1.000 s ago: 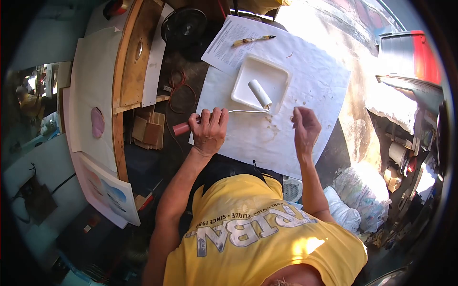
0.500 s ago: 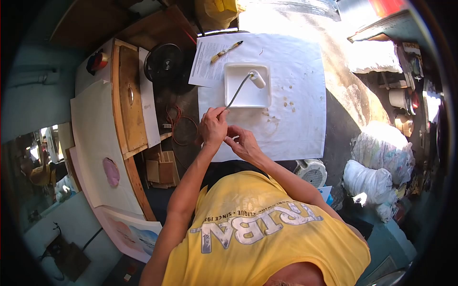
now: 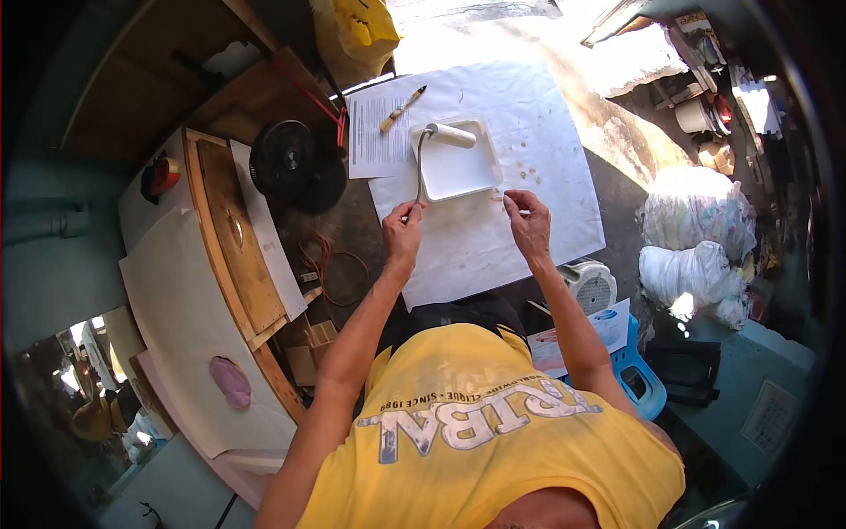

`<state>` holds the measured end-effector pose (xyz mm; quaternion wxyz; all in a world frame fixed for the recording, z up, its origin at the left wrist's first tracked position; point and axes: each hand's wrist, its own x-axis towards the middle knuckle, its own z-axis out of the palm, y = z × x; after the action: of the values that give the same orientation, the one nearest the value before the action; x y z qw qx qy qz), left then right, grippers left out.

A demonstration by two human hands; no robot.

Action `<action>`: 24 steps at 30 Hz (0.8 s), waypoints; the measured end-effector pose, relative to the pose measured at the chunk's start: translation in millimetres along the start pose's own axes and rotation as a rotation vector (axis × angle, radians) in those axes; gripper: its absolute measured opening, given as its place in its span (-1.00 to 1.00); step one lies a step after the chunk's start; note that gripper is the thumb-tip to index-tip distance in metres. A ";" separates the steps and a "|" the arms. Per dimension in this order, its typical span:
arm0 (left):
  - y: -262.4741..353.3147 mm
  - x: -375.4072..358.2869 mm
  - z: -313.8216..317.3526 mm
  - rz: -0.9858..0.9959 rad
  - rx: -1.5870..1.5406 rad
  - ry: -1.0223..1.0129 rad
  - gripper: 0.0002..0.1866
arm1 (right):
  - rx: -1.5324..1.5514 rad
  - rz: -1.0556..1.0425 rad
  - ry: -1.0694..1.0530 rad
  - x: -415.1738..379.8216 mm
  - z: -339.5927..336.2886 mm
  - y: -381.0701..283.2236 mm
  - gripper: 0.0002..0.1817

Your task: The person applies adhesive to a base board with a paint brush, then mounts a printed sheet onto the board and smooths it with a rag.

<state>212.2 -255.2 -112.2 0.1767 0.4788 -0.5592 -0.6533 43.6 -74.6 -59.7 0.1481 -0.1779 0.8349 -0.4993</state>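
My left hand [image 3: 403, 234] is closed around the end of a paint roller's [image 3: 452, 135] bent metal wire. The roller's white sleeve lies over the far side of a white rectangular tray [image 3: 496, 172], tilted towards the right. The handle end is hidden inside my fingers. My right hand [image 3: 530, 226] hovers by the tray's near right corner, fingers loosely curled and apart, with nothing visible in them. A paintbrush [image 3: 403, 109] with a dark handle tip rests on a printed sheet of paper [image 3: 370, 145], left of the tray.
A white cover [image 3: 458, 264] with brownish spots lies over the work surface. To the left stand a black round fan-like object [image 3: 283, 159], an orange cord [image 3: 330, 264] and a wooden cabinet [image 3: 238, 234]. White bundles [image 3: 687, 271] and a blue stool [image 3: 648, 388] are on the right.
My right hand has moved away from my left hand, to the right. The roller has swung, so its sleeve now lies more level across the tray. The view has turned slightly.
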 end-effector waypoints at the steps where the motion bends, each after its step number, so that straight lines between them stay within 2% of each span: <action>1: -2.0 -2.4 1.0 -0.020 -0.066 -0.006 -0.84 | -0.013 0.010 -0.010 2.3 0.0 -0.9 -0.81; 4: -16.0 -4.3 4.4 -0.011 -0.206 -0.042 -0.85 | 0.029 -0.040 -0.188 -7.5 19.2 5.9 -0.82; 10: -37.5 -15.1 12.6 0.092 -0.282 -0.095 -0.83 | 0.187 0.052 -0.412 -39.3 42.2 8.0 -0.85; 12: -41.3 -21.1 12.6 0.103 -0.207 -0.068 -0.83 | 0.172 0.051 -0.397 -30.6 29.5 8.8 -0.86; 16: -46.3 -29.6 12.4 0.099 -0.100 -0.003 -0.91 | 0.146 -0.053 -0.119 70.3 -1.4 -4.7 -0.87; 17: -48.0 -33.2 11.9 0.106 -0.072 0.017 -0.90 | 0.066 -0.225 -0.072 111.5 -1.0 -16.4 -0.86; 18: -49.1 -34.3 13.1 0.118 -0.047 0.033 -0.89 | -0.031 -0.291 -0.102 149.7 3.7 -26.9 -0.82; 19: -50.0 -34.7 15.0 0.133 -0.023 0.046 -0.89 | -0.101 -0.447 -0.150 185.7 22.4 -29.0 -0.80; 24: -55.8 -38.0 16.2 0.162 0.012 0.117 -0.85 | -0.612 -1.111 -0.437 306.7 162.0 -23.4 -0.67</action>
<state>234.1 -199.6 -147.5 0.2585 0.4702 -0.5887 -0.6046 -158.0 -347.8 -134.4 -0.0225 -0.7122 0.6741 -0.1946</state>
